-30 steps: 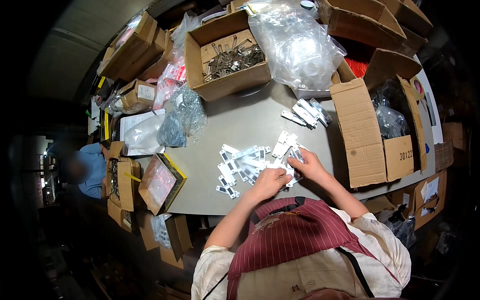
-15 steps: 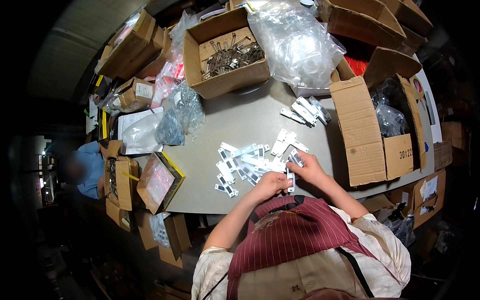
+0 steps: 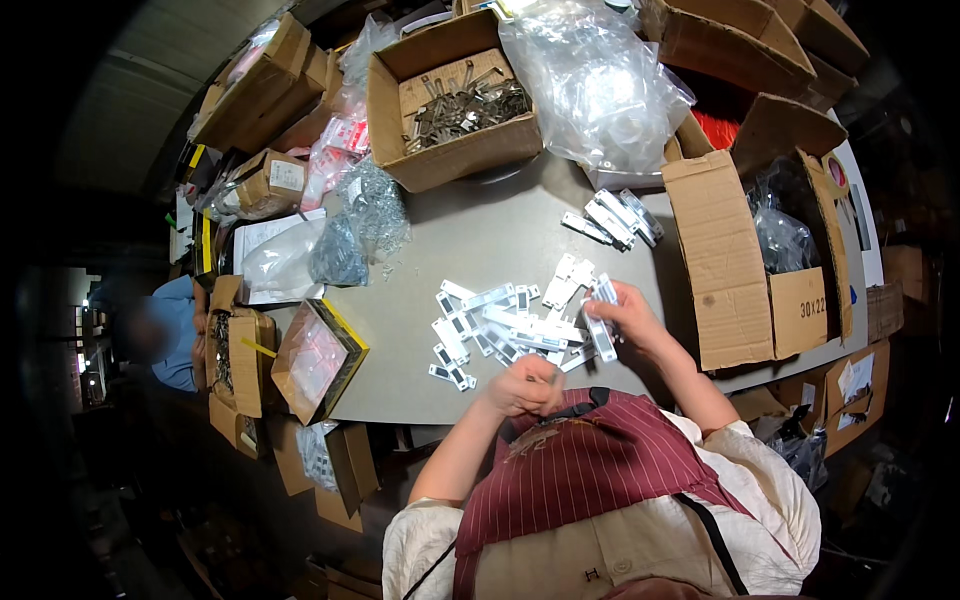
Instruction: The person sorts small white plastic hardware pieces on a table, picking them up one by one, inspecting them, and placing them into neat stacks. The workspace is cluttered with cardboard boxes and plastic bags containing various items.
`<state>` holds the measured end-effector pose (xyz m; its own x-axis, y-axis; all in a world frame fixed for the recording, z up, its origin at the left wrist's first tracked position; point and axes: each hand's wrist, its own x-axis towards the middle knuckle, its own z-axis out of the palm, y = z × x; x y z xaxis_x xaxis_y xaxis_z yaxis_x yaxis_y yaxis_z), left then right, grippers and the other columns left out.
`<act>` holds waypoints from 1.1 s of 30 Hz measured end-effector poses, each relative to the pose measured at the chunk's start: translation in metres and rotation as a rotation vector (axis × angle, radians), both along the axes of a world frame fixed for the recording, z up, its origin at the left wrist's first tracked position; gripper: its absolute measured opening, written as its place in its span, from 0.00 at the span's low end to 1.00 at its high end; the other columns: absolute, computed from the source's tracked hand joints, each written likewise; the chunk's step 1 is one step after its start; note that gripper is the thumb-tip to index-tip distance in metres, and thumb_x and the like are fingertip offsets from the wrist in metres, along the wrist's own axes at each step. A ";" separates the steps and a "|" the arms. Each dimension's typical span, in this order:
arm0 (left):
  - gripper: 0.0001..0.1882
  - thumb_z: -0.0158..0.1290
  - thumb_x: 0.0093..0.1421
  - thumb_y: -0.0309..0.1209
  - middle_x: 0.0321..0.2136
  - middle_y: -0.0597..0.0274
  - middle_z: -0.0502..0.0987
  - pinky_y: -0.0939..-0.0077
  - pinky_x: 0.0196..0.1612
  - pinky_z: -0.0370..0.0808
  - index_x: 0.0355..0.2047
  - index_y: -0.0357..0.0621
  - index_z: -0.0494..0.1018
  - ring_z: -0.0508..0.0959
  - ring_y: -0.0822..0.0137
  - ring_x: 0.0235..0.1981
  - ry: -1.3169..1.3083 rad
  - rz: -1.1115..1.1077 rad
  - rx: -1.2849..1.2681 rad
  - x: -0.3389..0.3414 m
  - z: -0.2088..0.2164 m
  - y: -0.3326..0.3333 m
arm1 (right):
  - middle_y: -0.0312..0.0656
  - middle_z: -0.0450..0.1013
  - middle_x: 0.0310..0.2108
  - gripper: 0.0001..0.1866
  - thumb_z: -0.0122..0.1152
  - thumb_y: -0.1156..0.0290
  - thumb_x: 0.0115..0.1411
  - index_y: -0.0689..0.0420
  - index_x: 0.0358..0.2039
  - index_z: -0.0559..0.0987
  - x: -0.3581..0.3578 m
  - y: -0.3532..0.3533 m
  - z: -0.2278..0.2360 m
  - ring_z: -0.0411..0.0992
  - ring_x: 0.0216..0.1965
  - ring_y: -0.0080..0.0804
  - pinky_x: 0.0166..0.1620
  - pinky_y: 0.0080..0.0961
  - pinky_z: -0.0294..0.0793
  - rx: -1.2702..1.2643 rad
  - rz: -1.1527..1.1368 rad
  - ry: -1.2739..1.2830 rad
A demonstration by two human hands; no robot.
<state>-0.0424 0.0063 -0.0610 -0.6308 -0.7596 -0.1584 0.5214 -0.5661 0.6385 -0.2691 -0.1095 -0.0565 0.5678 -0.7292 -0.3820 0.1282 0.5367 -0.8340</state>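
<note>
Right hand grips a slim white piece above the counter

The right hand (image 3: pixel 636 316) closes its thumb and fingers on a long white piece (image 3: pixel 601 338), which tilts just beyond the near edge of the scattered heap. Its fingers hide part of the grip, so whether a second piece sits in it is hard to tell. The left hand (image 3: pixel 527 387), blurred, is half curled in front of the apron (image 3: pixel 570 455); whether it pinches anything cannot be told.

To the left of the held piece, a loose heap of white pieces (image 3: pixel 490 299) lies on the grey counter (image 3: pixel 450 225), many of them showing dark strips. A small cluster of plain white pieces (image 3: pixel 568 281) adjoins the heap's upper right, and farther back a neat group of white pieces (image 3: pixel 612 215) lies side by side.

Behind these stands an open cardboard box (image 3: pixel 470 167) of metal parts (image 3: pixel 470 110), with a large clear plastic bag (image 3: pixel 590 90) to its right. A tall open carton (image 3: pixel 712 270) holding dark plastic occupies the right side. At left, a bag of small metal bits (image 3: pixel 375 210) rests beside a bluish bag (image 3: pixel 340 255). Beyond the counter's left end, a co-worker's blue sleeve (image 3: pixel 176 330) shows.
</note>
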 end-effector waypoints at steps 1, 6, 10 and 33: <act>0.11 0.55 0.57 0.26 0.11 0.58 0.69 0.81 0.17 0.54 0.22 0.28 0.73 0.60 0.80 0.11 0.126 0.053 0.004 0.001 0.014 -0.004 | 0.32 0.74 0.27 0.13 0.65 0.63 0.62 0.58 0.39 0.77 0.001 -0.002 0.003 0.69 0.19 0.16 0.21 0.16 0.66 0.020 -0.016 0.046; 0.15 0.57 0.51 0.32 0.12 0.55 0.71 0.82 0.19 0.59 0.24 0.25 0.75 0.64 0.76 0.13 0.373 0.173 -0.015 0.001 0.029 -0.018 | 0.34 0.76 0.26 0.15 0.63 0.59 0.64 0.60 0.39 0.77 0.015 -0.004 0.000 0.73 0.23 0.20 0.25 0.20 0.70 -0.380 0.053 0.462; 0.16 0.55 0.57 0.34 0.19 0.56 0.75 0.88 0.20 0.58 0.31 0.27 0.76 0.64 0.80 0.14 0.002 0.192 0.003 -0.003 0.031 -0.017 | 0.36 0.78 0.24 0.17 0.57 0.58 0.69 0.62 0.38 0.77 0.017 -0.011 0.001 0.75 0.25 0.23 0.29 0.23 0.73 -0.668 0.014 0.691; 0.11 0.56 0.63 0.33 0.25 0.67 0.74 0.80 0.27 0.67 0.27 0.40 0.72 0.71 0.78 0.25 -0.843 0.366 0.043 -0.044 -0.001 -0.028 | 0.35 0.78 0.30 0.16 0.64 0.60 0.64 0.60 0.41 0.80 0.014 0.012 0.000 0.72 0.28 0.16 0.29 0.19 0.74 -0.281 -0.070 0.260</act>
